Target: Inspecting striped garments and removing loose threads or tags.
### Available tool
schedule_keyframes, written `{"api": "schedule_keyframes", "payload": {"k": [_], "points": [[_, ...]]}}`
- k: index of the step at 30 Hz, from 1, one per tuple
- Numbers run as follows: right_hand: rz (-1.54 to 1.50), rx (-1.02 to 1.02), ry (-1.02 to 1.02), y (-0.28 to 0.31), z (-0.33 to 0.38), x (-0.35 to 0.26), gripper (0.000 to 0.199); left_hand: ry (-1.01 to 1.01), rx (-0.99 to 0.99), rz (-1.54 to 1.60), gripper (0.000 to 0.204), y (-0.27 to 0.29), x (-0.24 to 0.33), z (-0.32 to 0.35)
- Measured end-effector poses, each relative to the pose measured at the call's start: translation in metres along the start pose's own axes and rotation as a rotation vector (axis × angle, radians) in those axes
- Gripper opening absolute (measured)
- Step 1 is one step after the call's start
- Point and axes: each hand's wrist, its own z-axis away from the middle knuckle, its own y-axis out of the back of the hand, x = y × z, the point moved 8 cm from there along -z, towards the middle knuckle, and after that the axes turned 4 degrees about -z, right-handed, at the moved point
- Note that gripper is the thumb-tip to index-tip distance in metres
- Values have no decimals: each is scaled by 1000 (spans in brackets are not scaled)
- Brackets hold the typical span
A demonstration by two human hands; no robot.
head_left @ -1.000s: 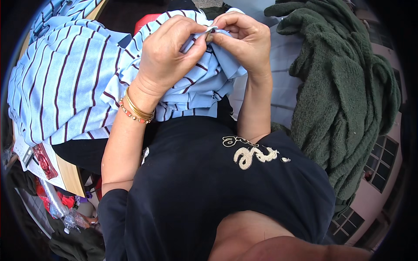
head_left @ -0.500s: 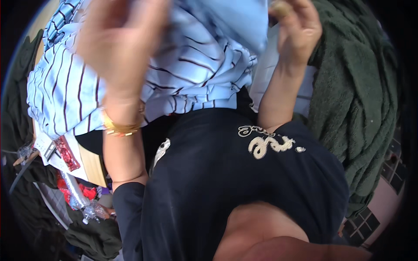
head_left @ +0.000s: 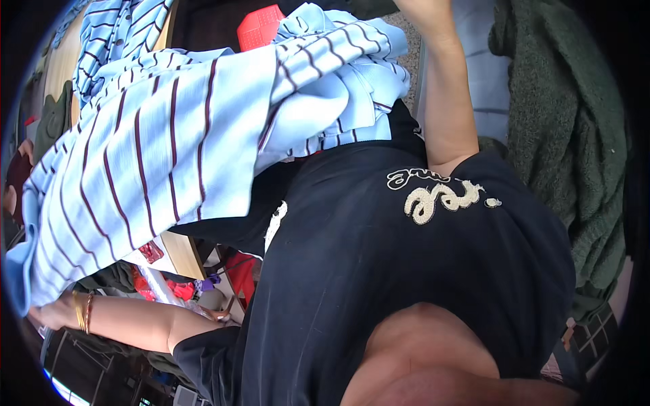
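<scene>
Two arms are spread wide apart, with a light blue shirt with dark red stripes (head_left: 162,176) stretched and draped between them. At the far left, low in the view, the left hand (head_left: 42,317) reaches out to the side under the shirt's lower edge; gold bangles (head_left: 81,310) sit on its wrist, and the fingers are hidden by the cloth and the picture's rim, so I cannot tell whether they grip the fabric. The shirt spreads from that hand up and across to the middle of the view, where it bunches into folds against the person's black top (head_left: 406,271). Beneath the cloth a wooden table edge (head_left: 181,254) shows, with small red clutter near it. Behind the bunched folds, at the top, lies a red flat object (head_left: 261,26). Right of the shirt the right forearm rises straight up, and the right hand (head_left: 416,5) is cut off by the top edge, so its fingers cannot be judged. At the far right hangs a dark green knitted garment (head_left: 562,135), apart from the shirt.
</scene>
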Motion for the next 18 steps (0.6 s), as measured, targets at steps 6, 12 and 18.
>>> {"api": "schedule_keyframes", "payload": {"k": [6,12,18], "points": [[170,-257,-152,-39,16,3,56,231,-516,-339,35,-22,-115,59],[563,-374,-120,-63,33,11,54,-609,-929,-780,48,-173,3,265],[605,-641,-201,-61,38,116,40,-1001,-1284,-494,51,-218,55,426]]}}
